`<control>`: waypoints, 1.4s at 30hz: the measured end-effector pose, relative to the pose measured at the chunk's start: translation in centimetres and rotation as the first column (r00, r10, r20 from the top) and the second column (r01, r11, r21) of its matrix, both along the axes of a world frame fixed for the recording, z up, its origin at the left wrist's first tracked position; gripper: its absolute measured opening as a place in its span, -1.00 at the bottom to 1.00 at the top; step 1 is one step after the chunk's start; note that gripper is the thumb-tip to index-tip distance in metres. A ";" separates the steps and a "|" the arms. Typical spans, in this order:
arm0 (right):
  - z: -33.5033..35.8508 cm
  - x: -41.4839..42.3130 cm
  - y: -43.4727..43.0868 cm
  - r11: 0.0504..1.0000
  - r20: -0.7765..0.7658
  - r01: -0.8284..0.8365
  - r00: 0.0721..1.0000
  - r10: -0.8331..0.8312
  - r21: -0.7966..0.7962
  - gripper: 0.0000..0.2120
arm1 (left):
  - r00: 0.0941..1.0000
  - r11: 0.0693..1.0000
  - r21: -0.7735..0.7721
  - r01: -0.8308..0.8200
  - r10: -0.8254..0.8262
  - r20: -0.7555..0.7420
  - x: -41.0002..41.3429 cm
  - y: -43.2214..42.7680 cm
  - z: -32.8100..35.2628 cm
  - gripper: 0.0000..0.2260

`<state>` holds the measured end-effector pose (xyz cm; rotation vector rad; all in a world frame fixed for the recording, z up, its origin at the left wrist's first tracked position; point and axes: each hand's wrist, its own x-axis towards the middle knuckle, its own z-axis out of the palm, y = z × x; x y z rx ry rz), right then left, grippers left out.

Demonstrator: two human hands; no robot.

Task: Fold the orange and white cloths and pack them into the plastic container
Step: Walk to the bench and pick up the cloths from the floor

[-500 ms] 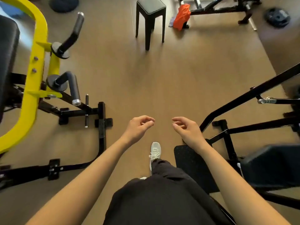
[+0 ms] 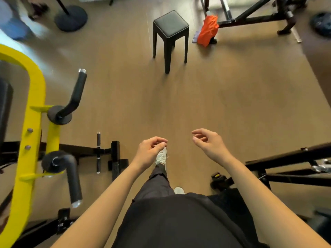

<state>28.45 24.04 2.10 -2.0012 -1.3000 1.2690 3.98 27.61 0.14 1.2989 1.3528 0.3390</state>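
An orange cloth (image 2: 208,30) hangs bunched over a black bar of a gym frame at the far side of the room. A pale cloth (image 2: 196,35) peeks out just left of it, low by the floor. No plastic container is in view. My left hand (image 2: 149,153) is held out in front of me with fingers loosely curled and nothing in it. My right hand (image 2: 208,143) floats a little higher and to the right, fingers apart and empty. Both hands are far from the cloths.
A black stool (image 2: 171,24) stands on the wooden floor between me and the cloths. A yellow and black gym machine (image 2: 34,122) fills the left. Black frame bars (image 2: 290,158) run along the right. A round base (image 2: 70,17) and a weight plate (image 2: 321,22) lie at the back.
The view has advanced toward the stool and cloths. My foot has stepped forward, and my right hand has risen and drawn apart from the left.
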 end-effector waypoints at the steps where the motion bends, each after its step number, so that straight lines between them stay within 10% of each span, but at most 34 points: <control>1: -0.2 0.2 1.9 1.000 0.007 0.008 1.000 -0.008 -0.001 -0.81 | 1.000 1.000 -0.008 0.000 0.000 0.012 0.2 2.2 -0.6 -0.87; 23: -0.7 13.7 38.0 0.942 -0.081 0.336 0.939 -0.333 0.021 -0.83 | 0.946 0.946 0.001 0.324 -0.324 -0.031 17.6 46.6 -1.1 -0.87; 42: -2.3 37.3 70.1 0.954 -0.045 0.298 0.953 -0.300 -0.041 -0.84 | 0.968 0.967 -0.054 0.247 -0.249 -0.021 39.3 76.9 -4.5 -0.86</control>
